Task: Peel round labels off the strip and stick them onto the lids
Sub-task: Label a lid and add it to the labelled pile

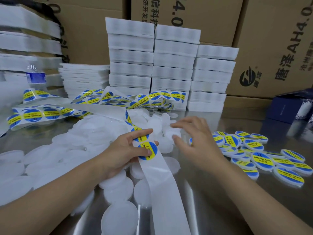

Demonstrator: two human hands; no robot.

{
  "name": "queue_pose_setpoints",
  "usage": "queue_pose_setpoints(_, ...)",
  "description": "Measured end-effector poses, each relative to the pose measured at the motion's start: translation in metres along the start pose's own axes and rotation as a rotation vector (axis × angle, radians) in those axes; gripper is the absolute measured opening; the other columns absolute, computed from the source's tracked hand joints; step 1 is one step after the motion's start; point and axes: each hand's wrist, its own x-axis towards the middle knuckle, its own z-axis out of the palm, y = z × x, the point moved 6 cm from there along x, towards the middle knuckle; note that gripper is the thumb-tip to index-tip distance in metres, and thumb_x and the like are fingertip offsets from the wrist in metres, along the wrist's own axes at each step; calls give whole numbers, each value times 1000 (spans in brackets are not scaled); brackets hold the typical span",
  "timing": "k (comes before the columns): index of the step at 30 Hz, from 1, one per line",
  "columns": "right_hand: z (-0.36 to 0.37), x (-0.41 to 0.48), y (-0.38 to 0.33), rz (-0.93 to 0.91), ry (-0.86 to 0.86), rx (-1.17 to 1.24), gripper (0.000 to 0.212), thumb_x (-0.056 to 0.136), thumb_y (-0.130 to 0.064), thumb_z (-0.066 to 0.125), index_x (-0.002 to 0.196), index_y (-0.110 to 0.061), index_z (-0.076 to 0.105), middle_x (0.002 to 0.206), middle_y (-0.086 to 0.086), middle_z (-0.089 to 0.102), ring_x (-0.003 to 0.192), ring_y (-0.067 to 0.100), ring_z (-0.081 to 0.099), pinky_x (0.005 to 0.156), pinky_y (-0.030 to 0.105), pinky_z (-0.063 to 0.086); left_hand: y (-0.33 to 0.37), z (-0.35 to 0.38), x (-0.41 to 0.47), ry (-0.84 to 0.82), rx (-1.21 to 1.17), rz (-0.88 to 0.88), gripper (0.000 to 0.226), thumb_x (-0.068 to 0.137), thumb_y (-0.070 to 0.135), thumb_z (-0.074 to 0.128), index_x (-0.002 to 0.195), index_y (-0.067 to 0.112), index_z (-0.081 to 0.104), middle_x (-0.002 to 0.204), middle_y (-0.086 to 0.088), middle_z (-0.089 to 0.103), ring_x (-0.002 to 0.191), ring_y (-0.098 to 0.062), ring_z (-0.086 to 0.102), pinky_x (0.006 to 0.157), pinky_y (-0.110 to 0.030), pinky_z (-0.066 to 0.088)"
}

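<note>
My left hand [123,150] grips the white label strip [162,180], thumb and fingers pinching it around two round blue-and-yellow labels [148,150]. The bare backing runs down toward me; the loaded part trails away to the back left [40,114]. My right hand [196,138] reaches with spread fingers over a plain white lid [172,133] in the heap, fingertips touching it. Plain white lids [59,156] cover the table's left and middle. Labelled lids [262,160] lie piled to the right.
Stacks of white foam trays [171,65] stand behind the heap, with more at the far left. Cardboard boxes [274,48] form the back wall. A water bottle [34,77] stands at the left, a dark blue box [288,107] at the right. The table [211,192] is shiny metal.
</note>
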Motion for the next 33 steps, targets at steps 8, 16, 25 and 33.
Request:
queue_pose_setpoints(8, 21, -18, -44, -210, -101, -9, 29, 80, -27, 66, 108, -22, 71, 90, 0, 60, 89, 23, 53, 81, 32, 38, 4, 4, -2, -45, 301, 70, 42, 77, -3, 72, 113, 19, 69, 79, 3, 75, 55, -2, 64, 57, -9, 48)
queue_pose_setpoints(16, 16, -17, -43, -199, 21, -49, 14, 72, -21, 69, 84, -20, 77, 73, 0, 60, 73, 24, 55, 68, 33, 39, 5, 2, 0, -8, 372, 115, 39, 74, -5, 74, 90, 31, 78, 94, -4, 74, 79, -8, 69, 71, -16, 53)
queue_pose_setpoints(25, 14, -17, -45, -193, 46, -13, 10, 68, -16, 74, 77, -18, 77, 69, 3, 60, 70, 26, 57, 64, 37, 42, 4, 3, 1, -33, 376, 114, 39, 76, -7, 72, 91, 28, 78, 94, -1, 75, 83, -9, 70, 70, -18, 53)
queue_pose_setpoints(33, 17, -20, -46, -176, -42, 1, 24, 81, -38, 57, 79, -24, 76, 73, -5, 55, 73, 14, 47, 70, 30, 36, 0, 1, 2, -49, 299, 67, 58, 74, -8, 74, 117, 29, 65, 92, 5, 73, 72, -9, 69, 63, -15, 52)
